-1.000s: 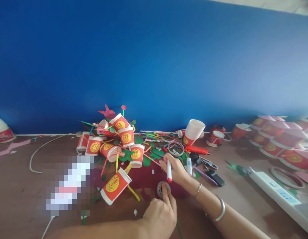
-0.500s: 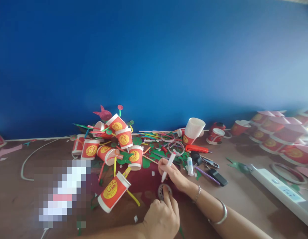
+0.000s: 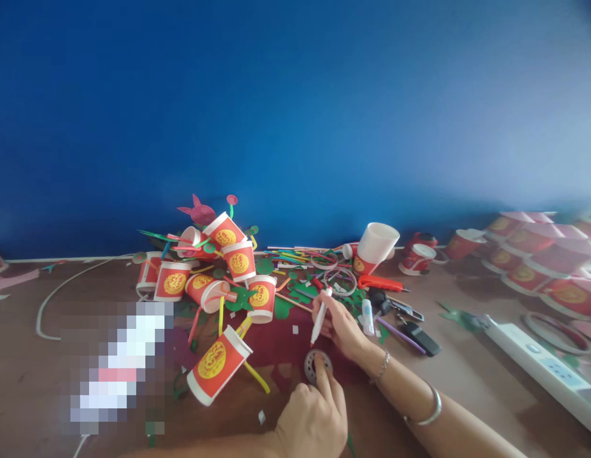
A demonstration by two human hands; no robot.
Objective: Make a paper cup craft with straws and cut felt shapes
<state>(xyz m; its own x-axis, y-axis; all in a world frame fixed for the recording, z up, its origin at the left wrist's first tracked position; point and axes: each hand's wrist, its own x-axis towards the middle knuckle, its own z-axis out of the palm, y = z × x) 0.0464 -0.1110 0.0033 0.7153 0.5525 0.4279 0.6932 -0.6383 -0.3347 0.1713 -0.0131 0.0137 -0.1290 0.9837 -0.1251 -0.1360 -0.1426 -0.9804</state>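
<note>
The right hand (image 3: 340,324) pinches a white marker (image 3: 320,319), now turned so its tip points down beside the round disc (image 3: 310,365), ready for marking. The left hand (image 3: 314,420), fingers pointing, presses the disc onto red paper (image 3: 276,343).

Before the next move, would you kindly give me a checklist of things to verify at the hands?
1. Left hand has fingers on the round disc: ok.
2. Right hand holds the marker: ok.
3. Marker slants with its lower end at the disc's far edge: ok.
4. Marker tip touching the maroon sheet: cannot tell.
5. Tilted paper cup lies apart from the disc: ok.
6. Tabletop free of loose paper scraps: not ok.
</note>
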